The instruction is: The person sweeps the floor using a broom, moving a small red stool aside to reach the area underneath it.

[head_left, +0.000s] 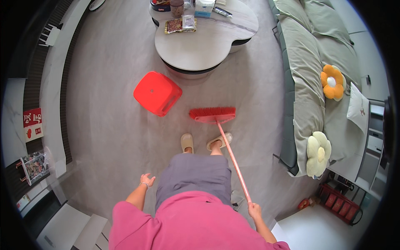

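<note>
My right hand [255, 210] grips the pole of a broom [236, 165] near its upper end. The pole slants forward across my right slipper to a wide red broom head [215, 115], whose bristles point away from me by the grey floor [103, 118]. Whether the bristles touch the floor I cannot tell. At my left side, my left hand [147, 180] hangs with its fingers apart and nothing in it; a bracelet circles the wrist. A red plastic stool [156, 93] stands ahead, left of the broom head and apart from it.
A round-lobed coffee table [200, 51] bearing snack packets [180, 25] and a tissue pack [204, 8] stands ahead. On the right runs a green sofa [304, 75] with flower cushions [332, 82]. A long low cabinet [51, 90] lines the left. A white surface [312, 228] lies right behind me.
</note>
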The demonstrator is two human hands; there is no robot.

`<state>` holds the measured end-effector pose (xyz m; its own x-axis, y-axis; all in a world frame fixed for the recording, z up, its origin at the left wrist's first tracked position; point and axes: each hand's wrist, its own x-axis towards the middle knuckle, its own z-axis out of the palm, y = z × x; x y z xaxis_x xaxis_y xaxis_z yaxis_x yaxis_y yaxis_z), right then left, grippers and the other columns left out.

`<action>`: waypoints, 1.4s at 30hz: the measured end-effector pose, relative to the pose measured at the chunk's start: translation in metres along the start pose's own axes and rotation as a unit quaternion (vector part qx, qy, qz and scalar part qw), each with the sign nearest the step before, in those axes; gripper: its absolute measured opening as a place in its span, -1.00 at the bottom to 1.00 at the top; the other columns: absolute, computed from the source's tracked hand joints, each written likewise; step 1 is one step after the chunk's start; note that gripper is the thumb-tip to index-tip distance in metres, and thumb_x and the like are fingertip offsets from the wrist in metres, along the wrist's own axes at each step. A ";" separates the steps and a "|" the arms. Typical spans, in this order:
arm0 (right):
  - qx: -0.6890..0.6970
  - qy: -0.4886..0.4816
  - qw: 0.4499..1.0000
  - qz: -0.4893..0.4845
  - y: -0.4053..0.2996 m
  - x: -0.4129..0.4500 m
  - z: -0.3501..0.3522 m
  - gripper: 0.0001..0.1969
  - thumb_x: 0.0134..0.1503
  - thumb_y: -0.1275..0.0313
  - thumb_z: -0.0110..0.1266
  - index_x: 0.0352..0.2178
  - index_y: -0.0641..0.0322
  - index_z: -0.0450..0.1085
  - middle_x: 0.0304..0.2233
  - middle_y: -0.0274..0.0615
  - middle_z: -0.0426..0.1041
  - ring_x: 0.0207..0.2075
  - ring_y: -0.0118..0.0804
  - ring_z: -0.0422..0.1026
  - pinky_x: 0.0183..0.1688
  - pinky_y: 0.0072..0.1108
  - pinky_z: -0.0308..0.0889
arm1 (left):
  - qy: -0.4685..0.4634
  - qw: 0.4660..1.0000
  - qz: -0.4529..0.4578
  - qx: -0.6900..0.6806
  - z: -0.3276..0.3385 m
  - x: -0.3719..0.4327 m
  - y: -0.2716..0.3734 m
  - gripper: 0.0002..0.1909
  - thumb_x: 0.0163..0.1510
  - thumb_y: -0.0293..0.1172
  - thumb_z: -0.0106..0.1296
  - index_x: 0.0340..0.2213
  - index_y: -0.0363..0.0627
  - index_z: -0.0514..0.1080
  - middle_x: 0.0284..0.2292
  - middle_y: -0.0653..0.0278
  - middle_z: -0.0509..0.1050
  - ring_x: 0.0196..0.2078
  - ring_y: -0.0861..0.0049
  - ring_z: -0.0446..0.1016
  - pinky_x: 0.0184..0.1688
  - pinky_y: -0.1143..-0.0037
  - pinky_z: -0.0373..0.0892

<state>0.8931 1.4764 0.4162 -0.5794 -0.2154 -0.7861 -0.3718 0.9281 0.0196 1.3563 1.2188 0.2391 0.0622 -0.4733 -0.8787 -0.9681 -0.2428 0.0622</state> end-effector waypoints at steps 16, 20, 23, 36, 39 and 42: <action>-0.023 -0.047 0.999 0.009 -0.008 0.105 0.009 -0.35 -0.07 -0.07 -0.37 -0.61 0.45 0.31 -0.73 0.04 0.30 -0.73 -0.13 0.33 -0.65 -0.44 0.23 | -0.041 0.943 0.013 -0.330 -0.068 0.001 0.054 -0.65 -0.20 -0.18 0.01 -0.38 -0.16 0.37 -0.46 0.27 0.41 -0.45 0.63 0.35 -0.42 0.63 0.28; -0.081 -0.106 0.971 0.199 0.105 -0.015 0.006 -0.39 -0.11 -0.05 -0.31 -0.39 0.37 0.32 -0.33 0.16 0.28 -0.22 0.02 0.26 -0.22 -0.38 0.19 | 0.006 0.959 0.006 -0.282 -0.086 0.021 0.055 -0.67 -0.20 -0.19 0.00 -0.42 -0.19 0.38 -0.56 0.31 0.40 -0.61 0.64 0.32 -0.64 0.61 0.27; -0.126 -0.046 0.964 0.229 0.129 -0.086 -0.028 -0.42 -0.11 -0.03 -0.32 -0.49 0.36 0.36 -0.45 0.19 0.32 -0.31 0.05 0.30 -0.28 -0.36 0.22 | 0.019 0.962 -0.016 -0.272 -0.104 0.038 0.082 -0.68 -0.20 -0.18 -0.02 -0.44 -0.18 0.39 -0.55 0.29 0.40 -0.66 0.58 0.32 -0.67 0.57 0.28; 0.481 -0.125 0.830 0.253 0.036 0.049 -0.124 -0.47 -0.07 -0.09 -0.35 -0.78 0.16 0.12 -0.88 -0.42 0.04 -0.90 -0.52 0.00 -0.87 -0.66 -0.08 | -0.023 0.962 0.077 -0.262 -0.181 0.083 0.369 -0.74 -0.17 -0.23 -0.01 -0.45 -0.15 0.38 -0.70 0.40 0.32 -0.70 0.70 0.25 -0.70 0.64 0.21; 0.493 -0.068 0.858 0.124 -0.008 0.154 -0.175 -0.51 -0.06 -0.06 -0.30 -0.71 0.17 0.14 -0.86 -0.40 0.06 -0.88 -0.51 0.04 -0.86 -0.66 -0.03 | 0.017 0.988 0.046 -0.146 -0.198 0.081 0.427 -0.71 -0.17 -0.21 -0.02 -0.42 -0.15 0.38 -0.62 0.31 0.39 -0.65 0.65 0.31 -0.63 0.62 0.26; 0.495 -0.135 0.858 -0.023 -0.082 0.191 -0.297 -0.57 -0.04 0.01 -0.26 -0.63 0.20 0.15 -0.84 -0.39 0.08 -0.87 -0.50 0.06 -0.85 -0.65 0.00 | 0.003 0.966 0.070 -0.249 -0.198 0.122 0.420 -0.70 -0.17 -0.20 -0.03 -0.41 -0.15 0.38 -0.60 0.30 0.39 -0.65 0.62 0.31 -0.64 0.61 0.26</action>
<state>0.5972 1.2686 0.4476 -0.3422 -0.3055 -0.8886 0.4855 0.7522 -0.4456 1.0056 0.8914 0.2518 -0.0584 -0.5349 -0.8429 -0.7297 -0.5533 0.4017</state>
